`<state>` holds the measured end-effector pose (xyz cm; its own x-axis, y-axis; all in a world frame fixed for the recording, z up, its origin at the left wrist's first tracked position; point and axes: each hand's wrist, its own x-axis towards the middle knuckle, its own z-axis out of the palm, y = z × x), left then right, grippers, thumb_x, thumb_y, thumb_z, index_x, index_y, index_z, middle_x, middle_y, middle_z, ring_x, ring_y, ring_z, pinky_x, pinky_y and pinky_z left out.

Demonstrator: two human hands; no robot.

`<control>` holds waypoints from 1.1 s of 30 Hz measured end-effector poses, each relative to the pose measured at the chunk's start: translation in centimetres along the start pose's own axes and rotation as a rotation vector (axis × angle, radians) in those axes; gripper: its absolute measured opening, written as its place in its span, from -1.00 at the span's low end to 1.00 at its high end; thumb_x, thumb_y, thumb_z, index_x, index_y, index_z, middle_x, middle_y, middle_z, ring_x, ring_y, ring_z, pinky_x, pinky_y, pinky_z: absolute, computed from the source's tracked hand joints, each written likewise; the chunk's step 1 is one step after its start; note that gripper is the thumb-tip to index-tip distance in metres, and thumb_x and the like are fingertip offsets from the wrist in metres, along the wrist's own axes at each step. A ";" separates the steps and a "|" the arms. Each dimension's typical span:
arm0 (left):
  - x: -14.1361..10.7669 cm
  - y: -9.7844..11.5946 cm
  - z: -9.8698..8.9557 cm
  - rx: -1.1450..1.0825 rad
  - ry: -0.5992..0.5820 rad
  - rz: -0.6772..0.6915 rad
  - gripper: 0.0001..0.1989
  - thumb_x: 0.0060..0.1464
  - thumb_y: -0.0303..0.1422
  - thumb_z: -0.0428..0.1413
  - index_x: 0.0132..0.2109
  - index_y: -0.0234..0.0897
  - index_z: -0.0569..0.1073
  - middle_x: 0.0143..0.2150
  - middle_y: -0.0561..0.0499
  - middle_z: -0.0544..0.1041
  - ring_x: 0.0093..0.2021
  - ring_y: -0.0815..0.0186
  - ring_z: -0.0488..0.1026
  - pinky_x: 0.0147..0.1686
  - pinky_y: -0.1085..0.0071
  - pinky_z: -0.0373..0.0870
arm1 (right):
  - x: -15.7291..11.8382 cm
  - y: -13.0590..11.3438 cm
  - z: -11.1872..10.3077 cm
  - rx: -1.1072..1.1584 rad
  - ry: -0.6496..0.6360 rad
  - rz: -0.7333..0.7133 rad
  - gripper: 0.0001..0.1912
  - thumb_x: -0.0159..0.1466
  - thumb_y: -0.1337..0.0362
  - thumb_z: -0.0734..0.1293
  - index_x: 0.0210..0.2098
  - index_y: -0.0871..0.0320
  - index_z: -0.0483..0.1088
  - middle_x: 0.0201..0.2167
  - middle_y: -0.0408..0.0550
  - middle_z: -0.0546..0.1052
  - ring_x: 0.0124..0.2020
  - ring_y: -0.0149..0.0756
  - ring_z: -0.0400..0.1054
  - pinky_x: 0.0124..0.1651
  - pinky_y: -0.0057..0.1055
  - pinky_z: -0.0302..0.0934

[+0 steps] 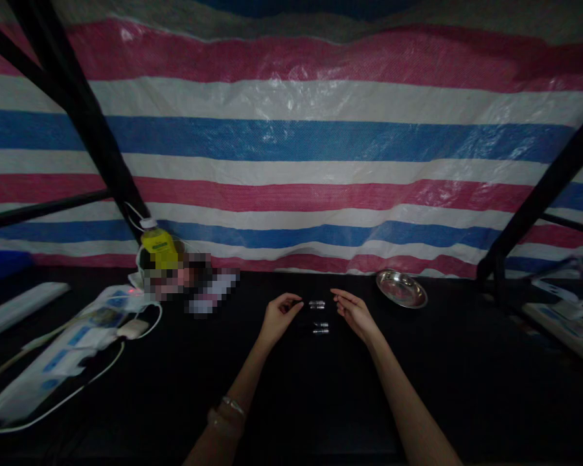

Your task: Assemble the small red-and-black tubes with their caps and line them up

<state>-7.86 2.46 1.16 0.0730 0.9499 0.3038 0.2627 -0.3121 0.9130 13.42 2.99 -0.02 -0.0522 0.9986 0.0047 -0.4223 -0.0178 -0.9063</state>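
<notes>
Small shiny metallic pieces (317,304) lie on the black table between my two hands, with more of them (320,328) a little nearer to me. My left hand (280,316) is just left of the pieces, its thumb and fingers apart and nothing between them. On the other side, my right hand (352,310) is held with its fingers apart and holds nothing. Neither hand touches the pieces. A round metal dish (401,288) rests on the table beyond my right hand, to the right.
At left lie a white power strip (68,356) with plugs and cables, a yellow bottle (161,248) and a white bar (22,309). Electrical items (566,320) sit at far right. A striped sheet (291,194) hangs behind the black table (291,401), between dark frame bars.
</notes>
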 end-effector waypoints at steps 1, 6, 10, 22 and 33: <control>0.0 -0.1 0.0 -0.015 -0.014 -0.008 -0.76 -0.09 -0.22 0.15 -0.31 -0.31 0.48 -0.54 0.09 0.40 -0.53 0.42 0.27 -0.53 0.50 0.14 | 0.2 0.0 -0.3 -0.002 0.033 -0.039 -0.63 -0.09 0.19 0.47 -0.28 0.15 0.48 -0.49 -0.15 0.45 -0.61 -0.57 0.09 -0.59 -0.55 -0.04; -0.1 -0.6 0.3 -0.032 -0.047 0.024 -0.79 -0.10 -0.24 0.16 -0.36 -0.30 0.41 -0.52 0.11 0.38 -0.49 0.42 0.29 -0.44 0.49 0.20 | 1.0 0.2 -1.9 -0.146 0.214 -0.208 -0.63 -0.03 0.08 0.41 -0.29 0.15 0.40 -0.46 -0.11 0.51 -0.70 -0.57 0.02 -0.67 -0.55 -0.13; -0.2 -0.8 0.4 0.040 -0.063 0.020 -0.80 -0.11 -0.27 0.17 -0.38 -0.28 0.37 -0.53 0.13 0.35 -0.47 0.41 0.28 -0.41 0.47 0.22 | 1.4 0.7 -3.1 -0.455 0.327 -0.288 -0.63 0.03 -0.01 0.33 -0.39 0.20 0.43 -0.56 -0.12 0.46 -0.65 -0.47 0.15 -0.61 -0.49 0.04; -0.3 -2.0 0.3 0.197 -0.125 0.066 -0.82 -0.08 -0.28 0.15 -0.30 -0.25 0.41 -0.39 0.05 0.48 -0.36 0.35 0.38 -0.31 0.43 0.29 | 1.4 1.9 -4.4 -1.135 0.227 -0.423 -0.72 0.14 0.14 0.21 -0.41 0.11 0.52 -0.50 -0.08 0.51 -0.44 -0.27 0.32 -0.12 -0.22 0.12; -0.2 -2.2 0.0 0.390 -0.175 0.051 -0.75 -0.03 -0.21 0.12 -0.22 -0.19 0.54 -0.30 -0.02 0.55 -0.32 0.30 0.42 -0.24 0.38 0.30 | 0.9 1.8 -4.0 -1.224 0.193 -0.403 -0.79 0.08 0.15 0.26 -0.48 0.05 0.52 -0.55 -0.14 0.44 -0.46 -0.31 0.28 -0.05 -0.20 0.04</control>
<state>-8.42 2.91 -0.90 0.2489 0.9318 0.2641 0.5962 -0.3624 0.7164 16.20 4.05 -3.37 0.0577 0.9158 0.3974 0.7212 0.2370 -0.6509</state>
